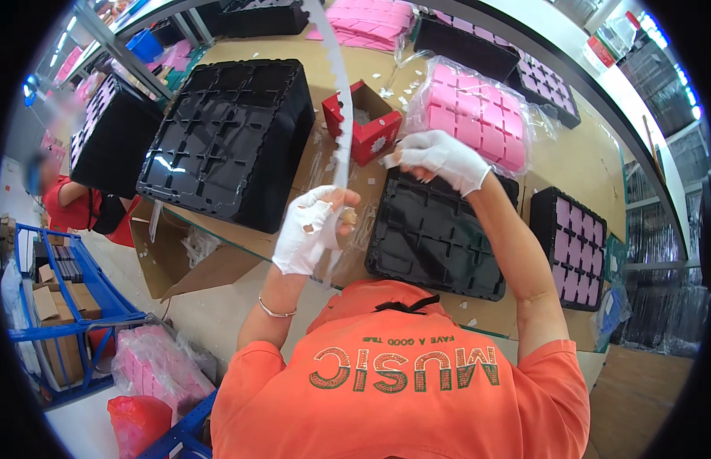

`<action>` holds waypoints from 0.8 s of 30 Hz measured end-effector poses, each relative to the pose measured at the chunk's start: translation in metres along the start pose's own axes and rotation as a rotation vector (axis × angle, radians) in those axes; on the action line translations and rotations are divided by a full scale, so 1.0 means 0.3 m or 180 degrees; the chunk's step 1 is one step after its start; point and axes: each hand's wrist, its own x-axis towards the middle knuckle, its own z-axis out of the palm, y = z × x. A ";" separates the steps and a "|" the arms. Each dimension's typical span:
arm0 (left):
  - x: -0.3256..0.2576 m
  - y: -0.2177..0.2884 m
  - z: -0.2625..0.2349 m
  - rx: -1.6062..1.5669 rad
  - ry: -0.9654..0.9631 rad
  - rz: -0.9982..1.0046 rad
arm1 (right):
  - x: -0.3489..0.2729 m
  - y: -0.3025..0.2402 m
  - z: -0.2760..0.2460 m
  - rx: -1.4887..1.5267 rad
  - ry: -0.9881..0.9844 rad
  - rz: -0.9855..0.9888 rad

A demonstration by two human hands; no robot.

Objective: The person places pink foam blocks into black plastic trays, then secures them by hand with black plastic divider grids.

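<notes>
Black tray (436,237) at table edge (489,320), narrow gap leftward, red box (376,141) beyond, left hand (311,232) gripping white strip (344,107), right hand (445,162) pinching white piece (390,160)

Here's my tan worktable (596,172): tall black compartmented block (221,141) on the left, red box (362,126) mid-table, plastic-wrapped pink bundle (478,115) beside it, dark tray (436,237) nearest me, pink-filled tray (577,249) right, white scraps (385,93) everywhere between!

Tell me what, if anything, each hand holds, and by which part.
Left hand: a white notched strip, gripped by its lower part. Right hand: apparently a small white piece; which part is gripped, I can't tell.
</notes>
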 end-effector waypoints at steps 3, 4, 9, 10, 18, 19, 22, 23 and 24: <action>0.015 -0.002 -0.009 -0.0069 -0.0044 0.0049 | 0.057 0.188 -0.120 -0.0357 0.0588 0.0296; 0.020 -0.006 -0.021 -0.0248 -0.0243 0.0131 | 0.077 0.260 -0.135 -0.0544 0.0689 0.0331; 0.028 -0.024 0.022 -0.0208 -0.0011 0.0106 | 0.260 0.536 -0.132 -0.2167 0.0939 0.0437; 0.027 -0.026 0.026 -0.0232 -0.0023 0.0112 | 0.273 0.548 -0.132 -0.2173 0.0925 0.0431; 0.018 -0.028 0.023 0.0046 0.0306 0.0026 | 0.261 0.470 -0.059 -0.2888 0.1344 0.1232; 0.013 -0.026 0.027 -0.0017 0.0344 0.0006 | 0.253 0.447 -0.051 -0.2930 0.1526 0.1327; 0.008 -0.017 0.074 -0.0192 0.0248 0.0055 | 0.269 0.528 -0.113 -0.3635 0.1804 0.0764; 0.012 -0.017 0.071 -0.0327 0.0193 0.0105 | 0.251 0.471 -0.072 -0.3638 0.1733 0.0158; 0.008 -0.017 0.068 -0.0338 0.0212 0.0133 | 0.230 0.394 -0.020 -0.3282 0.1600 -0.0223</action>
